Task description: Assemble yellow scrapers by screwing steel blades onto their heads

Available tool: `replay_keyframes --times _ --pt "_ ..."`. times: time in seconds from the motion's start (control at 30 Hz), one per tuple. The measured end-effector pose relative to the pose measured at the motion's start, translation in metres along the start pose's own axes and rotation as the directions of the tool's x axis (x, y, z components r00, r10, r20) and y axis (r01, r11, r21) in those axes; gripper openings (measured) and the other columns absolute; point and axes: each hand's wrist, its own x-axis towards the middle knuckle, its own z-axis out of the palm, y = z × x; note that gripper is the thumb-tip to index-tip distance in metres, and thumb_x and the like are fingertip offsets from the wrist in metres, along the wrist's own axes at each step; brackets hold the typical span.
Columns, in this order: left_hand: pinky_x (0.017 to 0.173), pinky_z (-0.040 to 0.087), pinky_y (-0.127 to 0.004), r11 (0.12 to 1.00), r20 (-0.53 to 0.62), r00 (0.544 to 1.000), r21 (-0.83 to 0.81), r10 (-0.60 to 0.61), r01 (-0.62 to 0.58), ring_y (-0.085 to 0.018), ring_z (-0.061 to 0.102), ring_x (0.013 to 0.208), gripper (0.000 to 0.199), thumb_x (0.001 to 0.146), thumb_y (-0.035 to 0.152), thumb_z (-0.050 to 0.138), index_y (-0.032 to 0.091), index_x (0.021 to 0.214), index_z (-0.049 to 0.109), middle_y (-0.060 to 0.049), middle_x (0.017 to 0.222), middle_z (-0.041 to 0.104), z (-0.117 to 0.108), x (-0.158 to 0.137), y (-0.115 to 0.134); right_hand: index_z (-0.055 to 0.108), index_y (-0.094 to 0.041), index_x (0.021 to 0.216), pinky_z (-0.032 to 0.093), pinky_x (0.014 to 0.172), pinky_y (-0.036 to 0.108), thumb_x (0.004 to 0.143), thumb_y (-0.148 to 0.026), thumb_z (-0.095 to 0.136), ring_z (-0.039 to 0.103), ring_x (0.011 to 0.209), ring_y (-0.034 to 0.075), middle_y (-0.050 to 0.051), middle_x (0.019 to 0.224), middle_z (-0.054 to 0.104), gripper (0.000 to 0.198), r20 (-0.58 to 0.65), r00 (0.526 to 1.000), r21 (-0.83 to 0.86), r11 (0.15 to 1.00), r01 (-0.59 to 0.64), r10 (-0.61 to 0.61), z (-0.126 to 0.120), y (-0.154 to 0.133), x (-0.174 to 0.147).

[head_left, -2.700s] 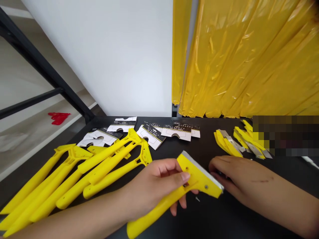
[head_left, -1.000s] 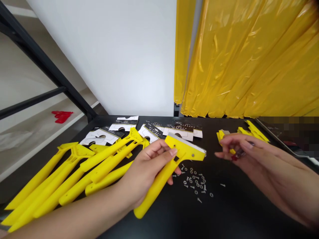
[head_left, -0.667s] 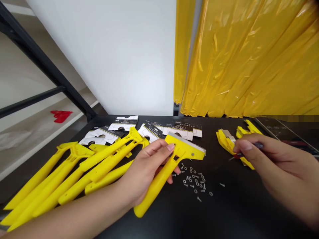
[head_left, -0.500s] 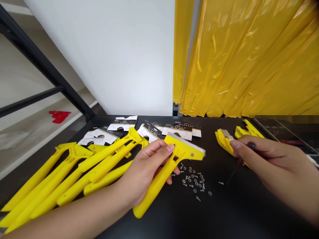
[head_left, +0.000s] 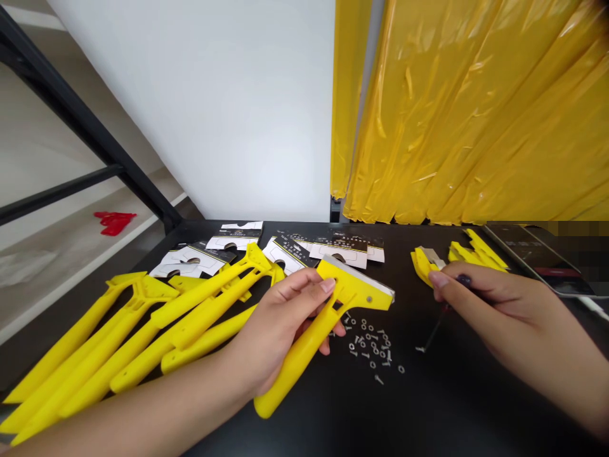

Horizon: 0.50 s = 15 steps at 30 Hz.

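A yellow scraper (head_left: 297, 365) is in my left hand (head_left: 288, 311), thumb on top of its head and handle slanting toward me. A metal blade edge lies along the far side of the head, and one screw shows near its right end. My right hand (head_left: 504, 317) is closed around a thin screwdriver (head_left: 436, 329); its dark handle end shows above the fingers. The shaft slants down left, its tip at a small screw (head_left: 420, 349); whether the screw clings to it I cannot tell. Loose screws and nuts (head_left: 373, 347) lie between the hands.
Several yellow scraper handles (head_left: 143, 336) lie at left, with printed cards (head_left: 285, 254) behind them. Beyond my right hand are yellow head pieces (head_left: 476, 251) and a phone (head_left: 537, 257) with a white cable. A black frame (head_left: 95, 136) and shelf stand left; yellow plastic sheeting (head_left: 476, 114) hangs behind.
My right hand has shifted slightly left, and the screwdriver shaft now shows clearly with its tip at the lone screw. The left hand and scraper have barely moved.
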Motion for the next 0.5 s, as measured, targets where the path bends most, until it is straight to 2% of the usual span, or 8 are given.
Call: replay_keyframes --times 0.07,0.3,0.5 --pt "0.055 0.059 -0.021 1.0 0.0 1.0 0.003 0.0 0.0 -0.014 0.072 0.065 0.03 0.101 0.045 0.086 0.021 0.094 0.07 0.0 0.082 0.073 -0.0012 0.0008 -0.0004 0.072 -0.028 0.073 0.052 0.049 0.027 0.102 -0.067 0.064 0.073 0.063 0.022 0.001 0.076 0.079 0.05 0.033 0.999 0.015 1.0 0.013 -0.013 -0.0007 0.0008 -0.0008" --pt "0.055 0.059 -0.021 1.0 -0.012 1.0 -0.012 0.0 0.0 -0.014 0.073 0.066 0.03 0.1 0.044 0.087 0.021 0.094 0.07 0.0 0.083 0.073 0.0005 0.0012 0.0 0.082 -0.027 0.084 0.051 0.05 0.026 0.105 -0.062 0.063 0.072 0.061 0.02 0.001 0.082 0.084 0.045 0.029 0.999 0.018 0.999 0.031 -0.032 -0.0026 -0.003 -0.0039" --pt "0.054 0.059 -0.02 1.0 -0.007 1.0 -0.007 -0.005 0.005 -0.013 0.073 0.065 0.03 0.101 0.043 0.086 0.021 0.094 0.069 0.0 0.083 0.073 0.0009 0.0005 -0.0005 0.078 -0.028 0.086 0.049 0.053 0.026 0.11 -0.06 0.063 0.07 0.064 0.018 -0.001 0.075 0.076 0.043 0.112 0.99 0.013 0.996 0.088 -0.089 -0.0048 -0.0028 -0.0101"
